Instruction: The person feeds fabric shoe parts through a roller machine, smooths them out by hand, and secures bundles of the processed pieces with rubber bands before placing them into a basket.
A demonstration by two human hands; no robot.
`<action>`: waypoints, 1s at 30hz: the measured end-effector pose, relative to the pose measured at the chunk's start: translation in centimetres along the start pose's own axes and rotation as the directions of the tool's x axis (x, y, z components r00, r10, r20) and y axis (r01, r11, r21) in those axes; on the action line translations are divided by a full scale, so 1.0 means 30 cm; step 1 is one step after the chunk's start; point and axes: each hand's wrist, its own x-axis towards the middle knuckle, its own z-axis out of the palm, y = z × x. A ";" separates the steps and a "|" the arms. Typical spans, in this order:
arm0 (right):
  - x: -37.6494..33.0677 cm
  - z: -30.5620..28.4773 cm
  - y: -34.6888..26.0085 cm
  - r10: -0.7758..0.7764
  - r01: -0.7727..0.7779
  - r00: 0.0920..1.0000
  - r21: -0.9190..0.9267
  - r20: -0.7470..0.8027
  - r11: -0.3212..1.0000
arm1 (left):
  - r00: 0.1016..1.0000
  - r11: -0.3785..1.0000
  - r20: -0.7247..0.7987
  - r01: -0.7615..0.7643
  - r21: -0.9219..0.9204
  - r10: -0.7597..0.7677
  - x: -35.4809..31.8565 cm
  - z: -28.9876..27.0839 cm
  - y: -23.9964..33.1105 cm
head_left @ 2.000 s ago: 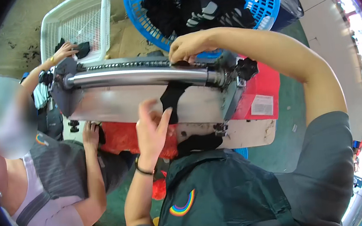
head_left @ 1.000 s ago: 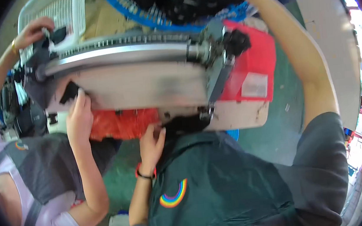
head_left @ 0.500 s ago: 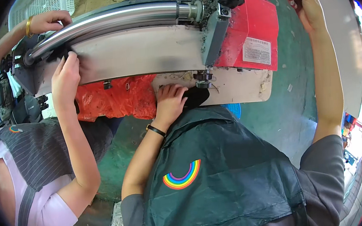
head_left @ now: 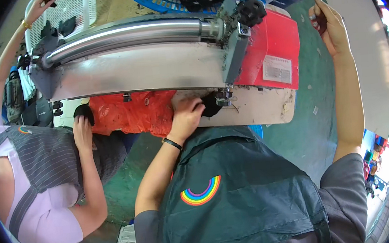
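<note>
My left hand (head_left: pixel 186 118) is at the machine's near edge, fingers bent and closed on the edge of a black, soft-looking flat piece (head_left: pixel 210 105). The piece lies on the pale board (head_left: pixel 268 110) beside a red plastic bag (head_left: pixel 130 111); its exact kind does not show. Off to the right of the machine, my right hand (head_left: pixel 331 26) is raised in the air, its fingers curled inward and nothing visible in them. Ahead of my left hand stands a machine with a shiny metal roller (head_left: pixel 125 36) above a smooth metal plate (head_left: pixel 138 70).
At the left, a co-worker reaches one hand (head_left: pixel 39 7) over a white basket (head_left: pixel 92 5) and grips a black piece (head_left: pixel 83 115) with the other. A blue basket (head_left: pixel 169 4) of black pieces stands behind the roller. A red housing (head_left: pixel 280 38) flanks the machine's right end.
My left hand's fingers have gone from lying over the black piece to gripping its edge. The co-worker's hands have left the roller, one toward the white basket, one back with a black piece.
</note>
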 end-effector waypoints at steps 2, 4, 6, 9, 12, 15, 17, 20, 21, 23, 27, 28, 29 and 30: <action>0.020 0.034 -0.024 -0.007 0.007 1.000 0.015 0.012 1.000 | 0.997 0.982 0.025 0.075 -0.174 -0.072 -0.004 -0.035 0.061; 0.045 0.043 -0.058 -0.024 0.022 0.999 -0.044 -0.042 0.999 | 0.973 0.925 0.173 0.205 -0.319 -0.156 0.026 -0.192 0.139; 0.098 0.115 -0.111 -0.084 0.088 0.995 -0.087 0.044 0.992 | 0.903 0.757 0.190 0.427 -0.495 -0.386 0.059 -0.358 0.202; 0.210 0.269 -0.164 -0.164 0.268 0.927 -0.290 0.337 0.919 | 0.643 0.292 0.252 0.616 -0.732 -0.723 0.165 -0.547 0.226; 0.313 0.530 -0.194 0.004 0.363 0.755 -0.423 0.655 0.830 | 0.581 0.219 0.313 0.666 -0.713 -0.751 0.202 -0.601 0.165; 0.361 0.743 -0.119 0.271 0.395 0.549 -0.531 0.791 0.750 | 0.569 0.221 0.245 0.626 -0.748 -0.785 0.269 -0.578 0.133; 0.342 0.850 -0.083 0.447 0.285 0.443 -0.595 0.777 0.752 | 0.565 0.199 0.210 0.576 -0.793 -0.798 0.332 -0.551 0.099; 0.365 0.921 -0.008 0.462 0.120 0.415 -0.551 0.784 0.826 | 0.690 0.717 -0.224 0.601 -0.353 -0.688 0.321 -0.526 0.065; 0.367 0.916 -0.021 0.427 0.195 0.463 -0.559 0.777 0.806 | 0.620 0.640 -0.240 0.573 -0.512 -0.747 0.311 -0.533 0.113; 0.410 0.898 0.005 0.237 0.388 0.565 -0.508 0.790 0.769 | 0.605 0.656 -0.363 0.375 -0.655 -0.708 0.179 -0.455 0.108; 0.435 0.869 -0.139 -0.168 0.613 0.635 -0.360 0.754 0.703 | 0.754 0.761 -0.143 0.600 -0.247 -0.641 0.033 -0.313 0.147; 0.447 0.865 -0.163 -0.276 0.691 0.619 -0.343 0.735 0.637 | 0.882 0.881 -0.056 0.462 -0.106 -0.469 0.012 -0.243 0.123; 0.473 0.844 -0.182 -0.404 0.801 0.545 -0.315 0.734 0.508 | 0.926 0.927 0.058 0.375 -0.013 -0.374 0.016 -0.176 0.112; 0.505 0.818 -0.207 -0.445 0.825 0.522 -0.299 0.728 0.479 | 0.942 0.958 0.175 0.279 0.065 -0.286 0.012 -0.103 0.075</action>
